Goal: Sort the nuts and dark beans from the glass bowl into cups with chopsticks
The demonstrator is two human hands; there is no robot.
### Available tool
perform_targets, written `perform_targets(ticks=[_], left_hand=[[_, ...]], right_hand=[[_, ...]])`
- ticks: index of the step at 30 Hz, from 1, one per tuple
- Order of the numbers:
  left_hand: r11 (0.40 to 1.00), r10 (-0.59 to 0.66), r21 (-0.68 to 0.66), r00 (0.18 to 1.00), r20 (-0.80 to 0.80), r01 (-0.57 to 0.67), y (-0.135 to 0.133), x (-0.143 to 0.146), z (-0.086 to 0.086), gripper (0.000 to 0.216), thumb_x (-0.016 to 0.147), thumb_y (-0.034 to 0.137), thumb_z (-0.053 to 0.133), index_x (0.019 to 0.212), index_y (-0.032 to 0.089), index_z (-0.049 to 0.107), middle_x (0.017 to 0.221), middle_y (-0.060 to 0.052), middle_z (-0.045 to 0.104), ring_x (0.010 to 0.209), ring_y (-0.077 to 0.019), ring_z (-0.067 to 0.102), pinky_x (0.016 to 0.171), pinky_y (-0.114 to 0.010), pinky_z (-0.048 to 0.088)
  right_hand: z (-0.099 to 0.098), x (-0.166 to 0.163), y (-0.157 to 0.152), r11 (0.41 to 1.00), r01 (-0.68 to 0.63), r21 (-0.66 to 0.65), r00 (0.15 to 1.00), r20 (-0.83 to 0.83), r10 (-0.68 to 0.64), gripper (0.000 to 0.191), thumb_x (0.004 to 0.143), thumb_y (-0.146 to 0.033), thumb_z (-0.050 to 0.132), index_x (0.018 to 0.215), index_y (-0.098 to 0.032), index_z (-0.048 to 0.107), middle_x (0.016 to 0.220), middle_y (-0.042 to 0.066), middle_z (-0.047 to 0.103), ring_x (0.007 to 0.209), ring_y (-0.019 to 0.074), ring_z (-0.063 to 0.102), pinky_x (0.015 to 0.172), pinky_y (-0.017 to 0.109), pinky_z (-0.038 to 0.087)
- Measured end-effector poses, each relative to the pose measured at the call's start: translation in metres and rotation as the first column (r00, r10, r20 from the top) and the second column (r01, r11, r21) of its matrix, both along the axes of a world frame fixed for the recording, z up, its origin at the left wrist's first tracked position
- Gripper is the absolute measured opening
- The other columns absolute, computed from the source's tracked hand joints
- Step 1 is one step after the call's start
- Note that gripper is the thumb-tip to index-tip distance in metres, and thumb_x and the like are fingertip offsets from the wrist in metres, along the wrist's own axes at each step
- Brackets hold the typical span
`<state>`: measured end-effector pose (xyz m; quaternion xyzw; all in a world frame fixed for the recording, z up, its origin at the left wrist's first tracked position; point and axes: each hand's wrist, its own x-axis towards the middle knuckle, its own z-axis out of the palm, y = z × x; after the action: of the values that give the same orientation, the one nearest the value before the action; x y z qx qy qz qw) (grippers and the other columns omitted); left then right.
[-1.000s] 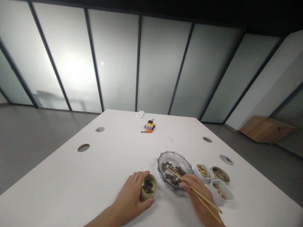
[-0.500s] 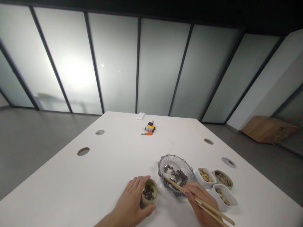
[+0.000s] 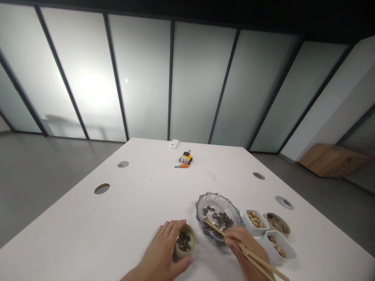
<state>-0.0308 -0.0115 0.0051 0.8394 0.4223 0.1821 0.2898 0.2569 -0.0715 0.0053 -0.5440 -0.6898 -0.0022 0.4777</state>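
My left hand (image 3: 165,249) is wrapped round a small beige cup (image 3: 191,236) standing on the table. Dark brown beans (image 3: 183,241) lie in the cup. My right hand (image 3: 246,248) grips a pair of wooden chopsticks (image 3: 258,260). Their tips reach into a scalloped clear glass bowl (image 3: 202,201), to the right of the cup, among more dark beans (image 3: 224,219). I cannot tell whether a bean is pinched between the tips. Part of the bowl's near right rim is hidden behind my right hand.
Right of the bowl stand a white dish of pale nuts (image 3: 254,219), a second white dish with nuts (image 3: 275,246) and a round beige dish of striped seeds (image 3: 277,223). Farther off lie a yellow toy vehicle (image 3: 186,157), a toy screwdriver (image 3: 182,166) and a white power bank (image 3: 174,144).
The chopsticks and my right hand have shifted very slightly within the bowl area. My left hand stays on the cup. The view has moved a little.
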Motion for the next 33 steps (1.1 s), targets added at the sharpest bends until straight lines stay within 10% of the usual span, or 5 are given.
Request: perform_targets(ticks=[33], left_hand=[[0.999, 0.004, 0.04, 0.999, 0.041, -0.006, -0.001, 0.001, 0.011, 0.076, 0.082, 0.029, 0.076, 0.149, 0.025, 0.043, 0.145, -0.012, 0.059, 0.132, -0.0328, 0.054, 0.118, -0.049, 0.04]], right_hand=[[0.028, 0.011, -0.002, 0.988, 0.121, -0.097, 0.99, -0.061, -0.127, 0.042, 0.099, -0.059, 0.059, 0.086, -0.025, 0.079, 0.089, 0.005, 0.081, 0.083, 0.0231, 0.079, 0.074, 0.034, 0.067]])
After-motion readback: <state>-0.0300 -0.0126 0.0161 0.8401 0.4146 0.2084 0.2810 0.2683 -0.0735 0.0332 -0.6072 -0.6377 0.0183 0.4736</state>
